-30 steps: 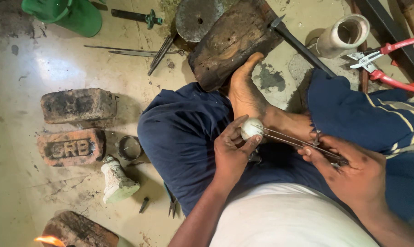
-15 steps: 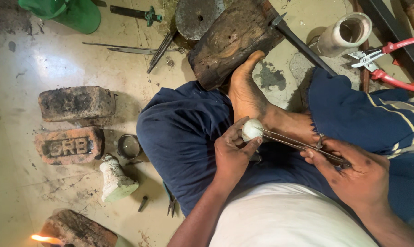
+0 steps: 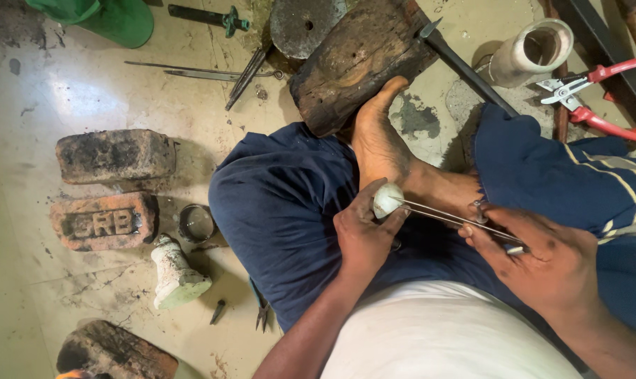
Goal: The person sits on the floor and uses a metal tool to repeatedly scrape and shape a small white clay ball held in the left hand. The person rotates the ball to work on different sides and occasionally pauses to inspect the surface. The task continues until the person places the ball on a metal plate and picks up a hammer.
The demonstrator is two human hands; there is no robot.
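I sit cross-legged on the floor in dark blue trousers, one bare foot (image 3: 378,140) resting against a charred wooden block (image 3: 360,60). My left hand (image 3: 363,235) pinches a small white rounded piece (image 3: 387,200) between thumb and fingers. My right hand (image 3: 546,263) grips a pair of long thin metal tongs (image 3: 451,214), whose tips reach left and touch the white piece. Both hands hover over my lap, close to the ankle.
Two bricks (image 3: 114,154) (image 3: 104,221) lie to the left, with a small metal ring (image 3: 196,222) and a whitish lump (image 3: 174,274) beside them. A hammer (image 3: 465,67), a pale cylinder (image 3: 528,49), red-handled cutters (image 3: 599,98), a round stone (image 3: 304,24) and thin rods (image 3: 191,70) lie further off.
Both hands stay in place on the white piece and the tongs; the left fingers shift slightly around the piece. The flame at the bottom left corner is mostly out of view.
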